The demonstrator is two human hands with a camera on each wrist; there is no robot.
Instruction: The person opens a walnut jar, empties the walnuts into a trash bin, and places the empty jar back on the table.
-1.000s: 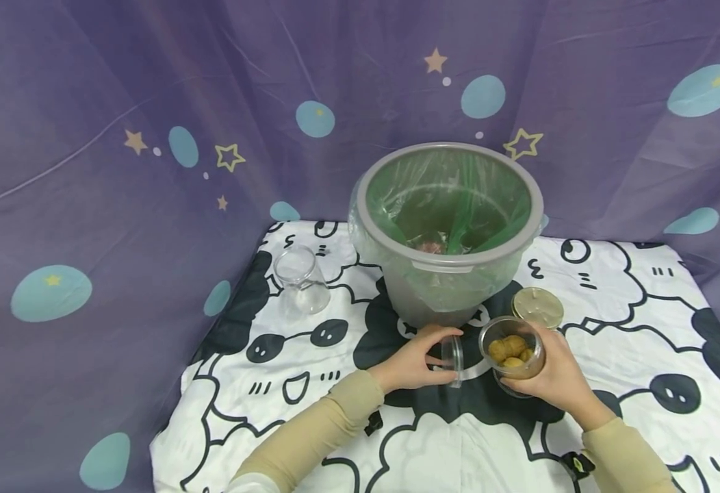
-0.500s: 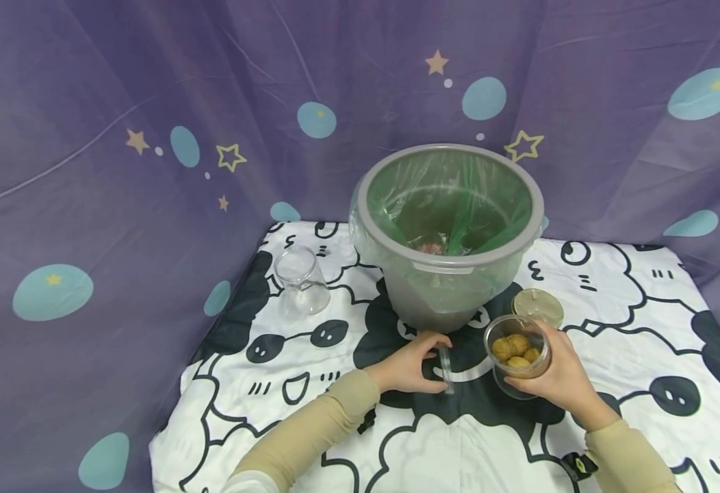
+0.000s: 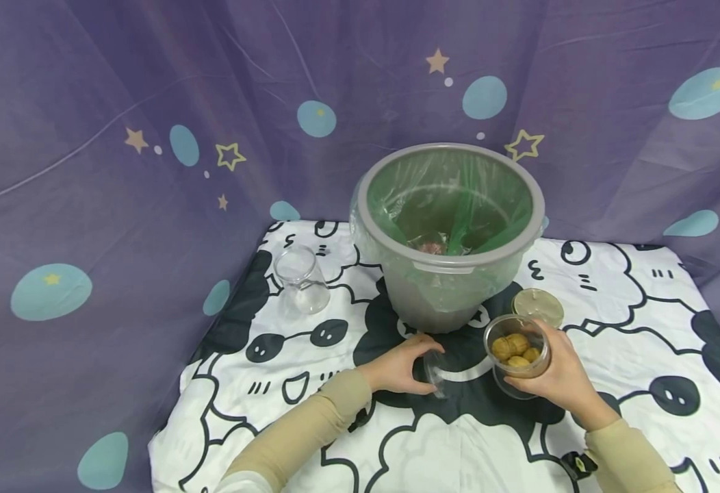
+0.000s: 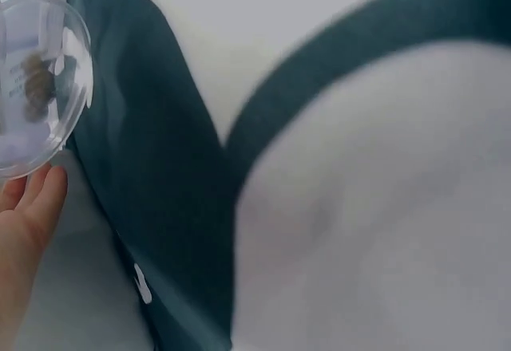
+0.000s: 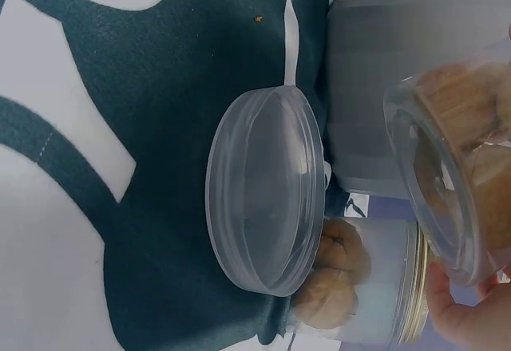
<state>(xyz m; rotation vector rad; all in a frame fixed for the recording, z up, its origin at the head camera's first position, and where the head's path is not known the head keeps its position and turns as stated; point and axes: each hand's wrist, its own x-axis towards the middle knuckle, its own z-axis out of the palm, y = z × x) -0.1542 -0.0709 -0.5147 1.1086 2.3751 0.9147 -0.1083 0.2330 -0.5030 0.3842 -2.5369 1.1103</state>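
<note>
In the head view my left hand [image 3: 400, 366] grips a clear round lid [image 3: 435, 376] by its edge, fingers at the far side and thumb at the near side, the lid standing on edge. That lid [image 4: 80, 80] also fills the left edge of the left wrist view. My right hand [image 3: 560, 376] holds a clear open jar [image 3: 487, 344] with several walnuts [image 3: 510, 346] inside, tilted toward me. Below the jar, on the cloth, a second clear lid [image 5: 267, 199] shows in the right wrist view. Behind stands another walnut jar [image 5: 383, 279] with a gold lid [image 3: 537, 307].
A grey bin [image 3: 421, 315] with a translucent green liner [image 3: 452, 185] stands behind the hands; something reddish lies at its bottom. An empty clear jar [image 3: 309, 296] stands at the left. The patterned cloth [image 3: 452, 452] covers the table, and a purple curtain [image 3: 360, 61] hangs behind.
My left hand has moved slightly left with the clear lid, away from the walnut jar. The right hand has shifted the jar a little to the right, then held it still.
</note>
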